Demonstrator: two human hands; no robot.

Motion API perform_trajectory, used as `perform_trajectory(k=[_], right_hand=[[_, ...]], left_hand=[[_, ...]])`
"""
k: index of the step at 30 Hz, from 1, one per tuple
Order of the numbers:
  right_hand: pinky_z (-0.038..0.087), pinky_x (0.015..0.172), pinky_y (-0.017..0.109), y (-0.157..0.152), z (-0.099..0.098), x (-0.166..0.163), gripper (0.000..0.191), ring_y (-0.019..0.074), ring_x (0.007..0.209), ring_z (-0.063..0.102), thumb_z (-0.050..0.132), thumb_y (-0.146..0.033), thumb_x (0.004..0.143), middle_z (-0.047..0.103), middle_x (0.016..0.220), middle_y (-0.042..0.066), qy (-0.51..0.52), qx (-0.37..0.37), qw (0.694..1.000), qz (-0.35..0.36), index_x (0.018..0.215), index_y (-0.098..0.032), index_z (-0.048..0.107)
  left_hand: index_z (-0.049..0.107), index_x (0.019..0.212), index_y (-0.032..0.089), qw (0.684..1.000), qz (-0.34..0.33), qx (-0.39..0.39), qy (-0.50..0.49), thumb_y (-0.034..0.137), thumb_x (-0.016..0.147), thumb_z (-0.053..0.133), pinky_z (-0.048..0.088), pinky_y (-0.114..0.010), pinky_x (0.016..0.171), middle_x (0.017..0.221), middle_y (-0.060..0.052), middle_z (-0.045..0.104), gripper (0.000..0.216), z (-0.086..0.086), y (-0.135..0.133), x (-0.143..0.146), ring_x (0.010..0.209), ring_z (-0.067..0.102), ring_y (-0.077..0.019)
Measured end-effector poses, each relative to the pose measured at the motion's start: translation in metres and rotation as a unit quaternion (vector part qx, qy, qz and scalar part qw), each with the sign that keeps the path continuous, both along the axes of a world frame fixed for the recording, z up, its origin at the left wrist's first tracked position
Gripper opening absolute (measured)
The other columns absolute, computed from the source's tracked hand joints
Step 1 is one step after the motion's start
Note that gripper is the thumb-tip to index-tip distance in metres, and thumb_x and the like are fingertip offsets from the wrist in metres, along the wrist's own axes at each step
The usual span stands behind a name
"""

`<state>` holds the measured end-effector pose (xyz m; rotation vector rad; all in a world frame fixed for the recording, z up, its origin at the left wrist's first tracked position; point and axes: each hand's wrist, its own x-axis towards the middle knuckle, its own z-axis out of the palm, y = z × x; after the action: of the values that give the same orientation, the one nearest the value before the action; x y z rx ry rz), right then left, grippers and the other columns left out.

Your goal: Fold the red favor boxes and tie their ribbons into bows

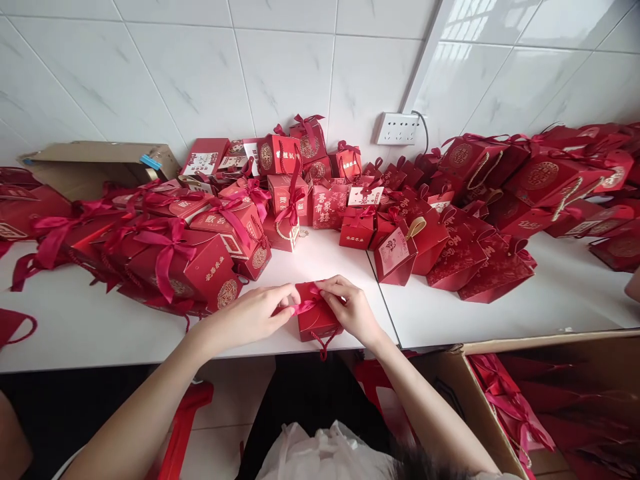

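A small red gift box (320,324) stands at the table's front edge, a twisted red cord handle (324,343) hanging from its near side. Across its top runs a pinkish-red ribbon (306,307). My left hand (267,308) comes from the left, thumb and forefinger pinched on one end of the ribbon. On the box's right side, my right hand (350,310) has its fingers closed on the ribbon near the top. Whether the ribbon is knotted there, I cannot tell, as the fingers partly cover it.
Many red gift boxes with bows (200,260) crowd the left of the white table (280,267). More red boxes (450,253) fill the back and right. A cardboard carton (453,393) holding red bags stands at lower right. A power strip (399,129) hangs on the wall.
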<state>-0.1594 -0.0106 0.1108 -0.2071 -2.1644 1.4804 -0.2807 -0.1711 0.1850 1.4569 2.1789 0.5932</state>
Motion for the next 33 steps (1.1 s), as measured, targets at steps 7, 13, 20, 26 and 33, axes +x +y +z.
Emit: perform_trajectory(k=[7,13,20,26,33], right_hand=[[0.050,0.069,0.028,-0.004,-0.001,-0.002,0.008,0.0155,0.071,0.063,0.056,-0.028,0.080,0.066,0.076,0.001,-0.038,-0.062,0.996,-0.047,0.078,-0.020,0.056],[0.049,0.069,0.028,-0.004,-0.003,-0.003,0.008,0.0160,0.074,0.064,0.057,-0.028,0.078,0.067,0.078,0.001,-0.034,-0.070,0.996,-0.044,0.078,-0.021,0.053],[0.050,0.070,0.030,-0.004,-0.007,-0.003,0.019,0.0164,0.073,0.065,0.057,-0.023,0.076,0.069,0.076,-0.002,-0.020,-0.123,0.992,-0.029,0.084,-0.024,0.040],[0.050,0.068,0.031,-0.006,-0.015,-0.003,0.027,0.0183,0.076,0.065,0.061,-0.029,0.076,0.069,0.081,0.003,0.025,-0.217,0.975,-0.030,0.080,-0.025,0.034],[0.048,0.068,0.028,-0.011,-0.017,-0.004,0.020,0.0145,0.069,0.058,0.061,-0.029,0.075,0.061,0.073,-0.001,0.025,-0.129,0.985,-0.110,0.073,-0.022,0.042]], left_hand=[[0.062,0.083,0.025,0.993,-0.061,-0.001,0.105,0.013,0.075,0.049,0.037,-0.024,0.054,0.084,0.000,0.064,0.020,0.017,0.018,0.004,0.068,0.059,-0.0177],[0.064,0.080,0.021,0.965,-0.128,0.035,0.225,0.019,0.085,0.045,0.038,-0.025,0.058,0.097,-0.004,0.058,0.020,0.023,0.034,0.005,0.069,0.057,-0.0156],[0.066,0.083,0.024,0.990,-0.129,0.036,0.051,0.026,0.085,0.046,0.043,-0.024,0.071,0.090,0.000,0.063,0.020,0.007,0.066,-0.019,0.078,0.059,-0.0150],[0.060,0.082,0.020,0.996,-0.020,0.085,-0.023,0.029,0.080,0.050,0.046,-0.027,0.070,0.081,-0.002,0.064,0.013,-0.035,0.056,-0.026,0.075,0.060,-0.0161],[0.062,0.078,0.020,0.977,0.014,0.209,0.043,0.017,0.080,0.048,0.046,-0.033,0.086,0.090,-0.004,0.063,0.013,-0.058,0.031,0.001,0.095,0.055,-0.0191]])
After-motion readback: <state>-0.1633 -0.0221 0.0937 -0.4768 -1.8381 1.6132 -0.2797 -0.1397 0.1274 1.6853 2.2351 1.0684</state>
